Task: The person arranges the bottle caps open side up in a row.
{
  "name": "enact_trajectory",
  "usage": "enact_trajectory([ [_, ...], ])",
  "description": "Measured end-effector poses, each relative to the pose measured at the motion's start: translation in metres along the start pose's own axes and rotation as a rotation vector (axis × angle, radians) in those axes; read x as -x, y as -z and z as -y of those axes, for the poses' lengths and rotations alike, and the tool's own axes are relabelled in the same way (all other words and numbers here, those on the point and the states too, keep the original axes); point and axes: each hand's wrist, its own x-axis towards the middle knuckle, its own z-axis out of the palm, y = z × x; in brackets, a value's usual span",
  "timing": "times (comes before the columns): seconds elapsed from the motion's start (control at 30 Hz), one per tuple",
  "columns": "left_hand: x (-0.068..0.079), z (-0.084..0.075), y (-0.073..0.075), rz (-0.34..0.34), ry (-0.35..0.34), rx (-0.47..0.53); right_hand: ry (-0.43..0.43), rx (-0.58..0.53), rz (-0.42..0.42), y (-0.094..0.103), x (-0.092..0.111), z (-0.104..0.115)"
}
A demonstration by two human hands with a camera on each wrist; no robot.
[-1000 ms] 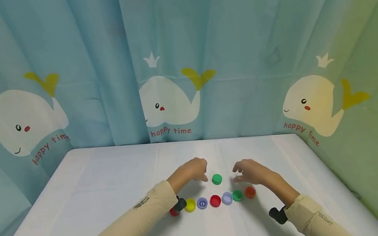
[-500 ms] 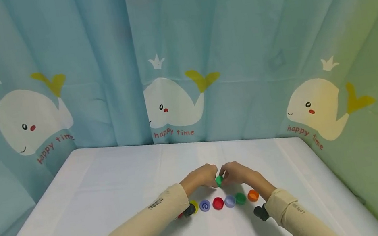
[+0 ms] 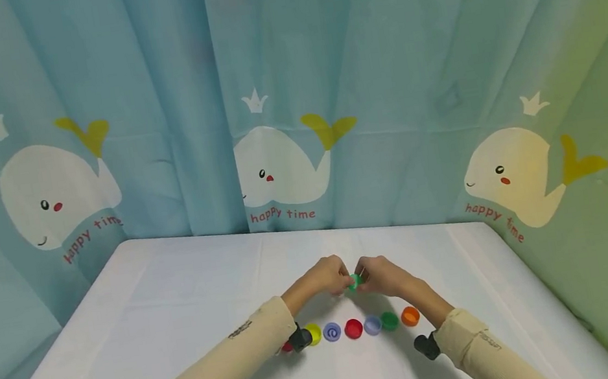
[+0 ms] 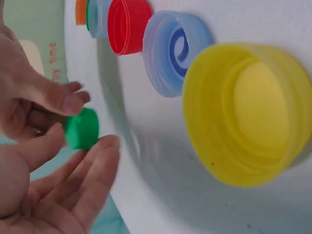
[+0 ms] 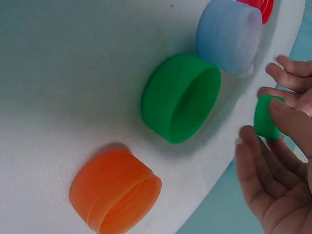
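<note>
A small green bottle cap (image 3: pixel 355 281) is pinched between the fingertips of both hands, beyond the row of other caps. My left hand (image 3: pixel 328 275) holds it from the left, with thumb and fingers around its side in the left wrist view, where the green cap (image 4: pixel 84 129) shows clearly. From the right, my right hand (image 3: pixel 385 274) grips it too; the thumb overlaps the green cap (image 5: pixel 265 117) in the right wrist view.
Nearer me runs a row of caps: red (image 3: pixel 287 347), partly hidden by the left wrist camera, yellow (image 4: pixel 253 117), swirl-marked blue (image 3: pixel 332 332), red (image 3: pixel 354 329), light blue (image 5: pixel 229 36), green (image 5: pixel 180 100) and orange (image 5: pixel 114 192). A patterned curtain (image 3: pixel 395 169) hangs behind the white table (image 3: pixel 205 276).
A second ago the green cap lay on the table between the two separated hands. Both hands have come together on it and raised it slightly between their fingertips.
</note>
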Motion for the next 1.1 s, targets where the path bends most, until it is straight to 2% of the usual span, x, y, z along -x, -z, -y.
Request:
enact_trajectory([
  [0.13,0.001,0.007,0.003,-0.129,-0.043,0.212,0.006,-0.051,-0.097,0.001,-0.001,0.002],
  [0.27,0.0,0.01,0.002,-0.218,-0.111,0.312,0.03,-0.082,-0.165,0.005,0.0,0.001],
  [0.37,0.003,0.009,0.005,-0.239,-0.145,0.342,0.072,-0.1,-0.227,0.01,0.0,0.004],
  [0.57,0.008,0.0,0.01,-0.228,-0.19,0.446,0.117,-0.122,-0.354,0.021,0.007,0.007],
  [0.67,0.01,-0.004,0.011,-0.242,-0.23,0.446,0.123,-0.134,-0.373,0.024,0.012,0.007],
  [0.87,0.014,-0.011,0.009,-0.265,-0.333,0.384,0.104,-0.183,-0.357,0.03,0.033,0.004],
  [1.1,0.019,-0.022,-0.005,-0.251,-0.405,0.337,0.143,-0.119,-0.331,0.04,0.058,-0.002],
])
